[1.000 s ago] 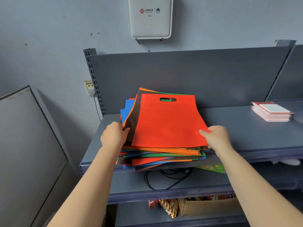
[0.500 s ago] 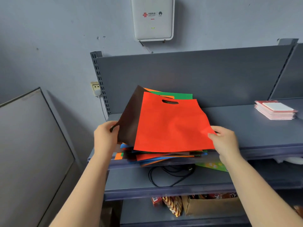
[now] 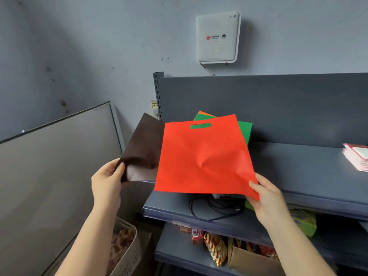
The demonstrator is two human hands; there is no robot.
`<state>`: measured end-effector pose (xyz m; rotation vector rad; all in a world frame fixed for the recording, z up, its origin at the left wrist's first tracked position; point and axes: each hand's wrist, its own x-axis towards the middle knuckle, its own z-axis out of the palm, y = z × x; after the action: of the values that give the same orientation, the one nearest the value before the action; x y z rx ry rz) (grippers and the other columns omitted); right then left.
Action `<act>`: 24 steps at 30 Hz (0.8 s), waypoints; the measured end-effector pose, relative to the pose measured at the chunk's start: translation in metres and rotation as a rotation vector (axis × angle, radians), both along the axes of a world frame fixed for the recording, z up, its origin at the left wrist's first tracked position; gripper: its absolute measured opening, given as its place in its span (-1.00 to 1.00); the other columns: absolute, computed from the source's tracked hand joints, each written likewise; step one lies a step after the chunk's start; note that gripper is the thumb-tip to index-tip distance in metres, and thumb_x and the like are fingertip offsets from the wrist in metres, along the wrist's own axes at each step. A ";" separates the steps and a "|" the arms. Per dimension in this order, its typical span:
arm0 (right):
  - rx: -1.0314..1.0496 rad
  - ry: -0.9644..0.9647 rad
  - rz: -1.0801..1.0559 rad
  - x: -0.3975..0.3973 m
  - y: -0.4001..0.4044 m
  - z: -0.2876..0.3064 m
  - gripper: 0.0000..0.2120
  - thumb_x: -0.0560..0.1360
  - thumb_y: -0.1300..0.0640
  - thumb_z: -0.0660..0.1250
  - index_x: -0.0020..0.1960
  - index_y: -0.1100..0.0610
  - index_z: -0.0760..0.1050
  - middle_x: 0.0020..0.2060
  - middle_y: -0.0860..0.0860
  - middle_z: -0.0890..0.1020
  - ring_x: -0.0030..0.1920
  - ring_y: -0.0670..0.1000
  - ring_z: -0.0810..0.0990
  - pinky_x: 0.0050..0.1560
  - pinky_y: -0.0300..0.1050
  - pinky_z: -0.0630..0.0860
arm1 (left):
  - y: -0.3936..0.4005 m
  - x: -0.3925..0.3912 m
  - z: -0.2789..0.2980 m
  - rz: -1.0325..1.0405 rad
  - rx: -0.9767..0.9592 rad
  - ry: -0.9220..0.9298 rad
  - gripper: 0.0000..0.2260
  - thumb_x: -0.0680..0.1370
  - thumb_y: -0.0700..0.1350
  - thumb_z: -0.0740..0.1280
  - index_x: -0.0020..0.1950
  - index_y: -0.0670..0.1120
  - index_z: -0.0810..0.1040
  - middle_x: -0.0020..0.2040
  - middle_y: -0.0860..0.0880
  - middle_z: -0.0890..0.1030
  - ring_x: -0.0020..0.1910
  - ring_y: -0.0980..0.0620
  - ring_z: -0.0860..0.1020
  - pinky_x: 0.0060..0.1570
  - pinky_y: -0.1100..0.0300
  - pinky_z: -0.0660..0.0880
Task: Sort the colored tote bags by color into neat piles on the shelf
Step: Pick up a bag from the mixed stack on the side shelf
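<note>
- Head view shows the red tote bag (image 3: 203, 156) lifted in front of the shelf (image 3: 310, 176), its lower right corner pinched in the right hand (image 3: 266, 198).
- It looks very light and soft: the sheet dimples near its middle and droops from the pinch, so I judge it will flop and fold if held by one corner only.
- Best hold, in my judgement, is a pinch at two corners or along one edge; the cut-out handle at the top is another option.
- The brown tote bag (image 3: 142, 148) hangs off the left end of the shelf, its lower corner gripped by the left hand (image 3: 108, 178); it bows in the same limp way.
- The fabric looks matte and unlikely to slip.
- A green tote bag (image 3: 244, 130) and an orange one (image 3: 205, 113) lie on the shelf behind the red bag, which hides the rest of the pile.
- Further right along the shelf sits a stack of red and white packets (image 3: 356, 158).
- Below the shelf lie black cables (image 3: 211, 208); above it a white wall box (image 3: 218, 36) is mounted.
</note>
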<state>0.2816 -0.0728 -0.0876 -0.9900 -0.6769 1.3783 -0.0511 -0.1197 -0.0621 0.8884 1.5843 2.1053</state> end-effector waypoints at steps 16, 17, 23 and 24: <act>-0.026 0.245 0.737 -0.212 -0.126 -0.002 -0.73 0.58 0.36 0.13 0.07 0.08 0.52 -0.34 -0.11 0.69 -0.37 -0.17 0.65 -0.37 -0.33 0.57 | -0.344 -0.093 0.072 0.658 0.118 0.264 -0.78 0.55 -0.28 0.30 -0.09 0.04 0.63 -0.28 0.18 0.67 -0.27 0.26 0.58 -0.18 0.37 0.53; -0.028 0.255 0.783 -0.228 -0.141 0.000 -0.73 0.58 0.36 0.14 0.03 0.07 0.53 -0.34 -0.10 0.69 -0.36 -0.17 0.65 -0.37 -0.33 0.57 | -0.369 -0.095 0.074 0.712 0.131 0.263 -0.78 0.55 -0.28 0.31 -0.09 0.03 0.63 -0.27 0.17 0.67 -0.25 0.24 0.59 -0.14 0.35 0.53; -0.041 0.338 1.030 -0.308 -0.247 0.012 -0.72 0.57 0.37 0.14 -0.02 0.06 0.53 -0.35 -0.05 0.69 -0.36 -0.14 0.66 -0.33 -0.32 0.58 | -0.515 -0.096 0.080 0.949 0.194 0.217 -0.82 0.57 -0.25 0.29 -0.07 0.01 0.61 -0.29 0.13 0.68 -0.29 0.20 0.62 -0.34 0.29 0.57; -0.054 0.357 1.064 -0.318 -0.265 0.014 -0.72 0.57 0.38 0.13 -0.03 0.07 0.52 -0.36 -0.04 0.69 -0.36 -0.14 0.66 -0.33 -0.32 0.58 | -0.538 -0.095 0.080 0.989 0.196 0.225 -0.82 0.57 -0.26 0.29 -0.07 0.00 0.61 -0.29 0.13 0.67 -0.30 0.21 0.62 -0.35 0.29 0.56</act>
<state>-0.0368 -0.3382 -0.0733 -0.3520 -0.9397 2.4274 -0.1458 -0.6577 0.0179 0.4091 2.2742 2.9169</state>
